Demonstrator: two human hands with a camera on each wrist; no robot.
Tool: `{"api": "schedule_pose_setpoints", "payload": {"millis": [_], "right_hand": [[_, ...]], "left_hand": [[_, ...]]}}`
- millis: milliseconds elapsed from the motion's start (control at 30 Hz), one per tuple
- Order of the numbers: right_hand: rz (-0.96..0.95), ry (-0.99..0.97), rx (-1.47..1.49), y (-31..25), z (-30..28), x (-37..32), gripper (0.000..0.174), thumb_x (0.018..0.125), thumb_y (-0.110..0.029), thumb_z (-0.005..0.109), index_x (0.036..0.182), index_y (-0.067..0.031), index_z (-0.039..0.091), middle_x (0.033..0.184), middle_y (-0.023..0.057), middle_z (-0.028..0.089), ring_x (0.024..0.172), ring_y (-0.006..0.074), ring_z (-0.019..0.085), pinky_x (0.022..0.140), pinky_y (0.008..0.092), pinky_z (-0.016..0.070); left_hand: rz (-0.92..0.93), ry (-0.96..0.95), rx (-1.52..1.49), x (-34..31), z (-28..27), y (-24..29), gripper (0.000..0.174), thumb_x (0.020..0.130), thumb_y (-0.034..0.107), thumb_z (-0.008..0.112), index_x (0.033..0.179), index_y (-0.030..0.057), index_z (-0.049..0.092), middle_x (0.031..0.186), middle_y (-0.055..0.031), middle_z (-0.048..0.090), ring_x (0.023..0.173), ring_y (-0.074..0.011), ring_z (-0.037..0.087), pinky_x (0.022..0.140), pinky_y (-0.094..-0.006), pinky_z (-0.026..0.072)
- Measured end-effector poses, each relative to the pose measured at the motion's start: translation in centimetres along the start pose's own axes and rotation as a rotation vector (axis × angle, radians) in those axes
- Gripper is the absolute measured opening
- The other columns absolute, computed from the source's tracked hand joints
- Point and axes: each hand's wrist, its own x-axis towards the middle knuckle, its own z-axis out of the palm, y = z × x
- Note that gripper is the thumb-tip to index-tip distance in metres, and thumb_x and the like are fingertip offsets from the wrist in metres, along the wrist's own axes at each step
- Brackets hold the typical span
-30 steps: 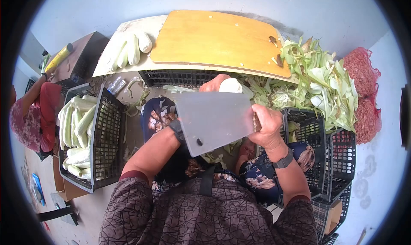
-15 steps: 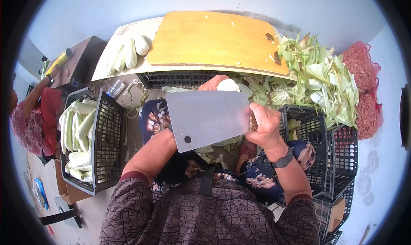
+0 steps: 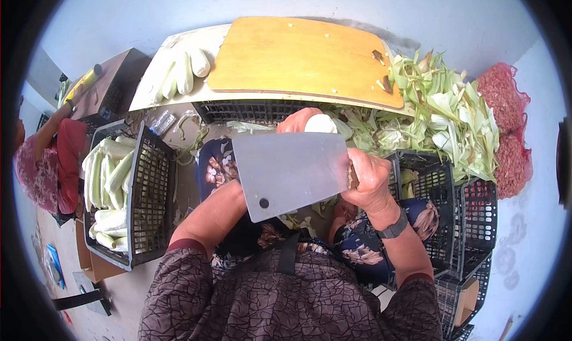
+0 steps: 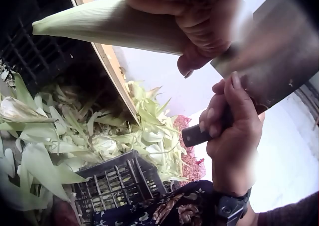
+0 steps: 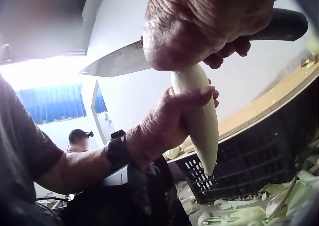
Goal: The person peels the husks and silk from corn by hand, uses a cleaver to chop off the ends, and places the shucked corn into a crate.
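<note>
My left hand (image 3: pixel 296 120) grips a husked-over ear of corn (image 4: pixel 109 24), its fingers wrapped round the pale green leaves. The ear's tapered end points down and away in the right wrist view, and its pale cut end shows beside the hand in the head view. My right hand (image 3: pixel 370 180) holds a cleaver (image 3: pixel 292 174) by its dark handle (image 4: pixel 195 136). The broad grey blade, with a hole near one corner, lies across in front of my body and hides my left wrist in the head view. The blade is close by the ear's cut end.
Ahead, a yellow board (image 3: pixel 298 58) lies on a table, with several corn ears (image 3: pixel 179 73) at its left. A black crate (image 3: pixel 152 192) of corn stands left. Stripped husks (image 3: pixel 447 114) pile up right, over black crates (image 3: pixel 429 186). Another person (image 3: pixel 50 156) sits far left.
Over the last second the cleaver has shifted a little left and now covers the left wristband in the head view. Since half a second ago it has dropped slightly. The left hand keeps its grip on the corn.
</note>
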Motion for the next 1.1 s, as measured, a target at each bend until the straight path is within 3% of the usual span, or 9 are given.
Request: {"api": "schedule_pose_setpoints", "payload": {"millis": [200,300,367,433,633,800,933,1000,1100], "right_hand": [[-0.008,-0.036,-0.020,1.0,0.3,-0.3,0.036,0.056,-0.009,0.071,0.086,0.0010,0.055,0.062,0.0121,0.054,0.052,0.0283,0.056,0.046,0.0328,0.0436],[0.089,-0.041,-0.105,2.6,0.6,-0.6,0.028,0.062,-0.010,0.071,0.083,0.0002,0.056,0.061,0.0127,0.054,0.051,0.0264,0.057,0.047,0.0319,0.0436],[0.378,0.017,-0.109,4.3,0.5,-0.9,0.019,0.072,-0.013,0.068,0.080,-0.0001,0.056,0.057,0.0094,0.053,0.049,0.0190,0.055,0.047,0.0290,0.0424],[0.414,0.122,-0.042,4.1,-0.5,-0.5,0.019,0.073,-0.014,0.069,0.078,-0.0002,0.057,0.057,0.0106,0.055,0.048,0.0192,0.055,0.047,0.0290,0.0426],[0.699,0.245,-0.008,6.7,-0.2,-0.3,0.025,0.073,-0.020,0.071,0.075,0.0016,0.058,0.057,0.0115,0.057,0.049,0.0187,0.053,0.050,0.0312,0.0426],[0.905,0.098,-0.022,7.4,1.3,-0.7,0.033,0.069,-0.025,0.073,0.078,0.0030,0.059,0.067,0.0154,0.062,0.063,0.0269,0.061,0.062,0.0347,0.0469],[0.820,0.068,-0.169,7.8,2.9,1.3,0.038,0.068,-0.027,0.073,0.088,0.0021,0.059,0.075,0.0167,0.063,0.073,0.0292,0.062,0.069,0.0363,0.0474],[0.958,-0.051,-0.180,7.7,3.6,3.0,0.046,0.066,-0.029,0.073,0.096,0.0014,0.057,0.081,0.0173,0.064,0.080,0.0312,0.062,0.074,0.0384,0.0466],[0.854,-0.037,-0.296,9.5,5.0,3.9,0.046,0.063,-0.030,0.075,0.092,0.0020,0.057,0.074,0.0133,0.063,0.068,0.0249,0.061,0.066,0.0340,0.0469]], "left_hand": [[0.039,-0.061,-0.001,-0.1,0.1,0.1,0.050,0.060,0.018,0.076,0.102,0.0053,0.052,0.091,-0.0101,0.060,0.086,-0.0245,0.060,0.074,-0.0325,0.0476],[0.061,-0.098,0.001,-0.1,0.1,0.2,0.052,0.059,0.018,0.076,0.103,0.0052,0.052,0.092,-0.0104,0.060,0.088,-0.0251,0.059,0.075,-0.0328,0.0474],[0.078,-0.132,0.002,-0.3,-0.1,0.2,0.054,0.058,0.018,0.077,0.103,0.0052,0.051,0.094,-0.0105,0.060,0.089,-0.0254,0.059,0.076,-0.0329,0.0473],[-0.045,-0.134,-0.098,0.1,-0.5,0.4,0.056,0.055,0.016,0.080,0.102,0.0041,0.051,0.092,-0.0101,0.059,0.088,-0.0221,0.059,0.077,-0.0318,0.0470],[-0.473,0.173,-0.770,0.6,-1.2,-1.4,0.047,0.065,0.010,0.075,0.104,0.0027,0.051,0.091,-0.0072,0.059,0.085,-0.0148,0.056,0.079,-0.0312,0.0462],[-0.531,0.336,-1.222,0.9,-2.4,-2.1,0.043,0.079,0.039,0.063,0.103,0.0053,0.051,0.092,-0.0119,0.059,0.086,-0.0224,0.057,0.078,-0.0375,0.0469],[-0.539,0.523,-1.455,1.2,-4.0,-2.1,0.043,0.079,0.042,0.063,0.102,0.0073,0.050,0.094,-0.0137,0.057,0.090,-0.0270,0.055,0.084,-0.0406,0.0445],[-0.551,0.636,-1.506,1.5,-4.5,-2.8,0.044,0.080,0.042,0.062,0.103,0.0071,0.050,0.098,-0.0148,0.056,0.092,-0.0279,0.054,0.087,-0.0414,0.0433],[-0.537,0.801,-1.585,1.6,-5.1,-3.6,0.045,0.082,0.043,0.059,0.107,0.0065,0.048,0.108,-0.0172,0.051,0.099,-0.0307,0.050,0.092,-0.0439,0.0398]]}}
